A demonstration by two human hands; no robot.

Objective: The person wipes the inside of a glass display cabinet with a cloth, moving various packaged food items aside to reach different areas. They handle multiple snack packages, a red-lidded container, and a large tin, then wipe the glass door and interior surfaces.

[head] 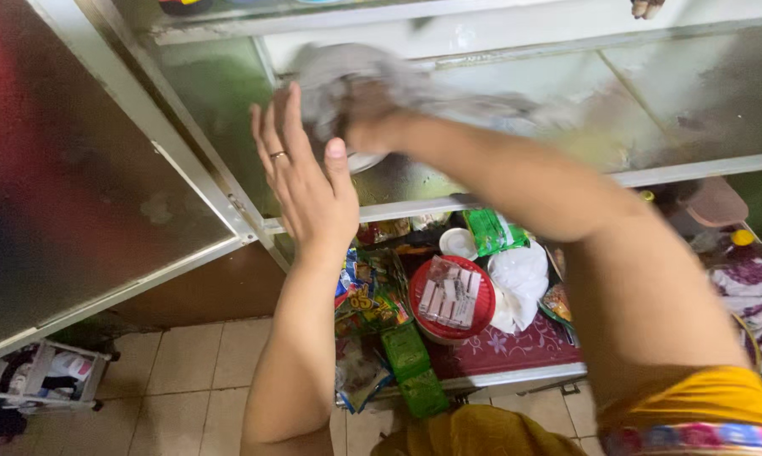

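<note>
The right hand [366,127] is closed around a bunched grey cloth [347,76] and presses it against the glass shelf [516,181] inside an open cabinet, near the shelf's left end; the cloth and the forearm behind it are smeared by motion, so it seems to be mid-wipe. The left hand [309,181] is open wide, fingers spread and holding nothing, its palm turned toward the shelf's left end just beside the cloth; a ring shows on one finger. As a judgement, the wiping looks partly done at best: the glass to the right of the cloth is cloudy and streaked, and that whole stretch looks yet to be gone over, while the spot under the cloth cannot be judged. The cabinet door [85,186] stands swung open on the left, its panel dull and reflective. On the lower shelf [516,350], with its patterned red liner, sit a red bowl [450,295] holding small packets, a white plastic bag [516,283], green packets [410,363] and other colourful wrappers crowded together. Hard to make out: a white rounded thing under the right hand, mostly hidden; whatever stands on the top shelf, cut off by the frame; the blurred dark and brownish shapes at the far right; and the contents of a small rack [43,380] on the tiled floor at lower left.
</note>
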